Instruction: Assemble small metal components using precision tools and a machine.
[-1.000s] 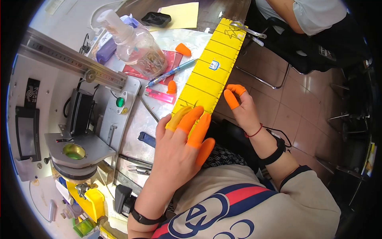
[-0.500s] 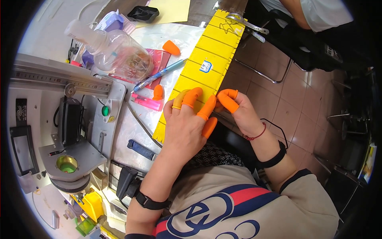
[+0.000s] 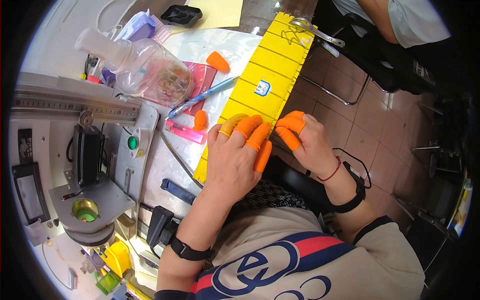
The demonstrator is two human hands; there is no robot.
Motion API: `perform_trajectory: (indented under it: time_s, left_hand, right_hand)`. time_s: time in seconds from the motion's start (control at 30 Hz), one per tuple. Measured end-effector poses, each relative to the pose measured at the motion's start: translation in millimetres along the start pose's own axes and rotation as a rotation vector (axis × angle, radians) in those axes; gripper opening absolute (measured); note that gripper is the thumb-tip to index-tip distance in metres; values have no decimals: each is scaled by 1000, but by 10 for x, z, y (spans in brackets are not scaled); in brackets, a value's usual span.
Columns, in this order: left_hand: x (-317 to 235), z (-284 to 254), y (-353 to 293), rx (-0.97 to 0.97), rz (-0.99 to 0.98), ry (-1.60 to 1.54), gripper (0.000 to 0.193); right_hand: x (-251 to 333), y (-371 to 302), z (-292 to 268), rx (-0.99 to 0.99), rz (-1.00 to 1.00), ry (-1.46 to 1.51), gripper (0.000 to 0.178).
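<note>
A long yellow board (image 3: 267, 62) with dark cross grooves and notched edges lies slanted along the bench edge. My left hand (image 3: 232, 152) rests over its near end, wearing orange and yellow rubber finger cots. Its fingers are bent together, and their tips meet the board near its right edge. Just beyond that edge is my right hand (image 3: 305, 137), also in orange finger cots, its fingers curled close to the left fingertips. Whatever either hand pinches is hidden by the fingers. A metal tool with a curved head (image 3: 320, 32) lies across the board's far end.
Left of the board are a blue pen (image 3: 202, 97), a pink tube (image 3: 185, 132), loose orange finger cots (image 3: 217, 61) and a clear plastic bottle (image 3: 155, 70). A machine with a green button (image 3: 132, 143) stands at left. Another person's arm (image 3: 377, 17) shows at far right.
My right hand has shifted slightly right and down, its fingers more bent. The left fingers have drawn closer together. The whole view has moved a little.
</note>
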State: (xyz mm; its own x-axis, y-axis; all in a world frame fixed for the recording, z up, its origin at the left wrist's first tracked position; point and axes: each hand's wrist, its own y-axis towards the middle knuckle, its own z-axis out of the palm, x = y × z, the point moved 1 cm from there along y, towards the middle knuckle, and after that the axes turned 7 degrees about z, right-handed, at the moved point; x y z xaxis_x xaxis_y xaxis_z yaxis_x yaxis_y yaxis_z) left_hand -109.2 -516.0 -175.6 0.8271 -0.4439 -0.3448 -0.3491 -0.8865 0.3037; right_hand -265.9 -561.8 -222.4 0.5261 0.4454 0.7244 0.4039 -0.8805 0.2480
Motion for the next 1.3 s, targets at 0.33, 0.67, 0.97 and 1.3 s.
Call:
perform_trajectory:
  time_s: [0.33, 0.67, 0.97, 1.3]
  left_hand:
    - [-3, 12, 5, -37, -22, 42, 33]
    - [32, -364, -97, -237, 89, -127, 27]
    - [-575, -1312, -864, -144, -182, 12, 27]
    - [-869, -2109, -1982, -616, -193, 275, 39]
  right_hand:
    - [154, -86, 79, -125, 13, -151, 12]
    - [704, 115, -163, -52, -144, -30, 12]
    - [1577, -167, -175, -14, -588, 60, 16]
    - [2963, 724, -580, 148, -617, 779, 8]
